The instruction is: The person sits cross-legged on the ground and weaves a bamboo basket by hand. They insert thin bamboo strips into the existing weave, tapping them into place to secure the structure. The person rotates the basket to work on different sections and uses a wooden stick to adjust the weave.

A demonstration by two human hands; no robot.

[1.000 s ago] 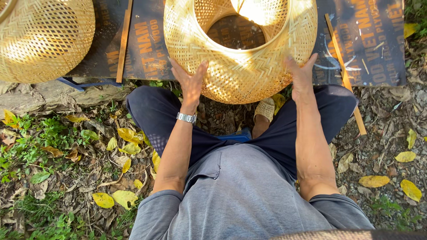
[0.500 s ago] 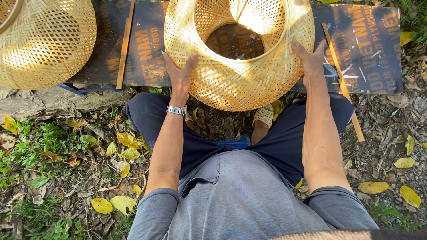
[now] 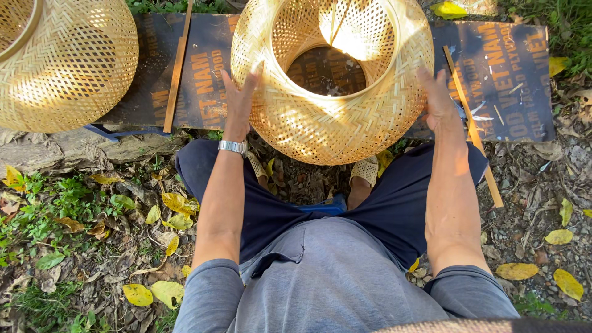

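Observation:
A round woven bamboo basket [image 3: 320, 126], open at both ends, is tipped toward me over a dark plywood board [image 3: 518, 74]. My left hand [image 3: 239, 98], with a metal watch on the wrist, presses flat against the basket's left side. My right hand [image 3: 436, 98] presses flat against its right side. Both palms hold the basket between them. Through its opening I see the board and loose bamboo strips. I sit with my knees apart, in dark trousers and a grey shirt.
A second woven basket [image 3: 61, 61] rests at the upper left on the board's edge. Thin bamboo strips [image 3: 176, 74] [image 3: 472, 129] lie across the board. Grass, dry yellow leaves and dirt cover the ground around me.
Both hands have slid up the basket's sides, and the basket has turned so its opening faces me more fully.

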